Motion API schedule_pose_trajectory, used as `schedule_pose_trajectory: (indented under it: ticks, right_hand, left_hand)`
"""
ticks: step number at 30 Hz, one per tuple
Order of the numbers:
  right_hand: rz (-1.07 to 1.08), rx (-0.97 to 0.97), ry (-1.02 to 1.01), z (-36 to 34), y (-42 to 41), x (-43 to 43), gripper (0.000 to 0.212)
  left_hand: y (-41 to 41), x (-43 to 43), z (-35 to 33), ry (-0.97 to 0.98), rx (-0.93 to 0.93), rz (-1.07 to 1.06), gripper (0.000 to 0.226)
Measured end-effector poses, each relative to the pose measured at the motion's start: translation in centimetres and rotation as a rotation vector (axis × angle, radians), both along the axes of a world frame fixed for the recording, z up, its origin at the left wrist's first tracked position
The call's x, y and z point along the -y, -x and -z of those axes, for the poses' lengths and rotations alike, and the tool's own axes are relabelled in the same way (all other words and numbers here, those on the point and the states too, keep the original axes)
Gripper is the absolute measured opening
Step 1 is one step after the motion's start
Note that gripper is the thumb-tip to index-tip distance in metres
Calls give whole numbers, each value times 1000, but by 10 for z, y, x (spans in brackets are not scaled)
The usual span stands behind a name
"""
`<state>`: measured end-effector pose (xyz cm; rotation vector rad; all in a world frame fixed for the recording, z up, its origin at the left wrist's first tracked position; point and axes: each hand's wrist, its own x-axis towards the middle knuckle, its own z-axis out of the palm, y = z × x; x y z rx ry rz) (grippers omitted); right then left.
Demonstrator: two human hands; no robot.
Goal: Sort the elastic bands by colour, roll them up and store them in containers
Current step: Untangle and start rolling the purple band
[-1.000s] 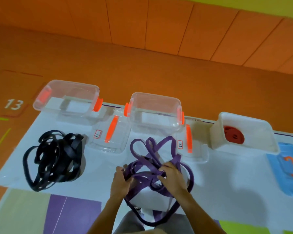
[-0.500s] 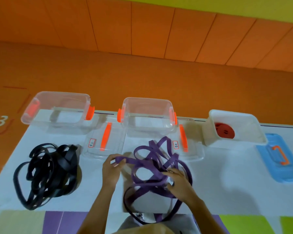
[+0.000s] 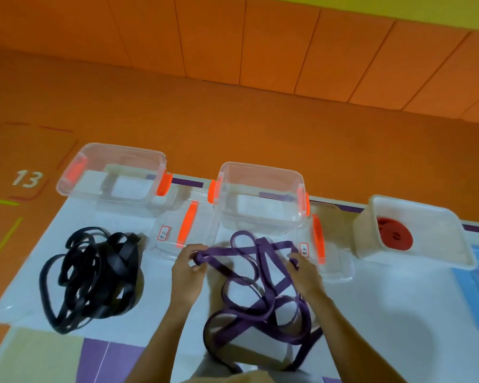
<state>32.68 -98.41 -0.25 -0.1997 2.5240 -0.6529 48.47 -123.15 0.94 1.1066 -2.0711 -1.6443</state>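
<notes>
Two-handed untangling, judged | pinched a loop of the purple bands point(image 3: 257, 319) in left hand point(image 3: 187, 272), gripped another strand in right hand point(image 3: 304, 275), hands apart, mid-table point(image 3: 385, 313) | next likely needed: one band freed, then rolled.

My left hand point(image 3: 188, 268) out front, fingertips pinching purple band point(image 3: 233, 251). My right hand point(image 3: 304, 272) level with it, apart, fingers curled round same band. Forearms converge forward.

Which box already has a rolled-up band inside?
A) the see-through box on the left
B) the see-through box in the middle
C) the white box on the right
C: a red rolled band lies inside the white box, while the left clear box and the middle clear box hold no bands.
</notes>
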Motion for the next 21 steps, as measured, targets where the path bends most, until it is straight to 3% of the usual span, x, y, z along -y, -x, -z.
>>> schedule_pose_trajectory:
  ticks: [2, 5, 6, 9, 16, 21]
  right_hand:
    - [20, -4, 44, 6, 1, 5, 39]
    - [163, -108, 195, 11, -5, 7, 7]
    - [226, -94, 300, 8, -9, 8, 9]
    - [335, 7, 584, -4, -22, 3, 44]
    - [261, -80, 565, -32, -34, -10, 38]
    - [208, -10, 591, -46, -43, -15, 19]
  left_hand:
    - [-5, -3, 5, 37, 19, 35, 35]
    - [-6, 2, 16, 146, 82, 87, 22]
    - [-5, 4, 20, 183, 118, 112, 18]
    - [1, 10, 27, 257, 225, 200, 25]
    - [27, -13, 19, 317, 430, 339, 31]
    - [44, -51, 18, 332, 635, 520, 37]
